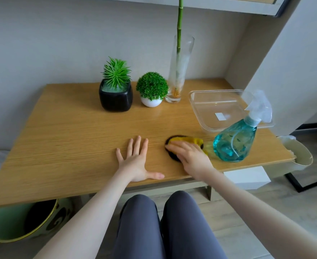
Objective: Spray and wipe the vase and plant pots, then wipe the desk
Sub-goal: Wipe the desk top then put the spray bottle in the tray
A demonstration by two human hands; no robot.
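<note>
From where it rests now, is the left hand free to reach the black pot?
Probably yes. The left hand lies flat and empty on the desk, and only bare wood shows between it and the black pot straight ahead.

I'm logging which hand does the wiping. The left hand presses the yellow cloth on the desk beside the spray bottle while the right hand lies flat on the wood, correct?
The hands are swapped. In the head view the right hand presses the yellow cloth on the desk beside the spray bottle, while the left hand lies flat on the wood.
</note>
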